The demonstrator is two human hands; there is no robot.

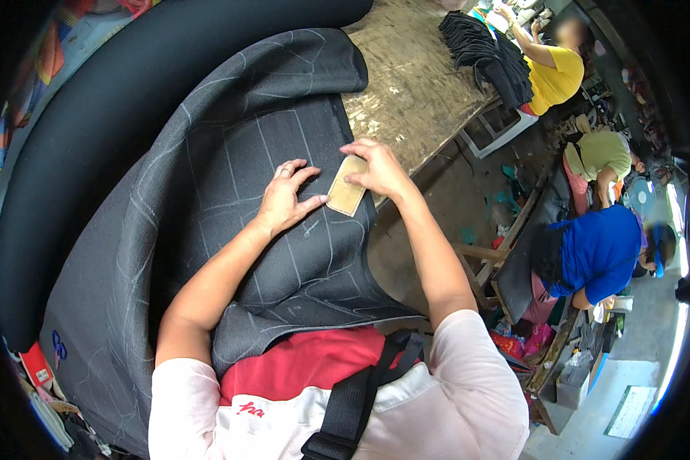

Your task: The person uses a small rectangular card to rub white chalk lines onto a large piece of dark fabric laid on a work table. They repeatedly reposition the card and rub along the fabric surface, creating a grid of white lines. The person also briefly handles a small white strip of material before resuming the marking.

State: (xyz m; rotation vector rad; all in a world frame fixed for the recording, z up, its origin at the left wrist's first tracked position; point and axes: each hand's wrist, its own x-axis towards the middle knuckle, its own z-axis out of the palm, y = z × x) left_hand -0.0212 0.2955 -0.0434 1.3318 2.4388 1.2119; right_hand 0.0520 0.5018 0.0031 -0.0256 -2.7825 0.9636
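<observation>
A flat tan pattern piece (346, 196), roughly rectangular with a darker edge line, lies tilted on dark grey fabric (272, 218) near its right edge. My right hand (377, 170) grips this piece, with the thumb on its face and the fingers at its upper edge. My left hand (287, 195) rests on the fabric just left of it. The left fingers are apart and loosely bent, a ring on one, and the thumb tip reaches the piece's lower left edge. Pale chalk lines cross the fabric in boxes and curves. It folds over at the far side and hangs against my front.
A thick black roll (77, 161) curves along the left. Blue-handled scissors (58, 345) lie at the lower left. The worn wooden table (406, 84) extends beyond the fabric. At the far right of it, a person in yellow (556, 77) sits by stacked black pieces (487, 57); two others work further right.
</observation>
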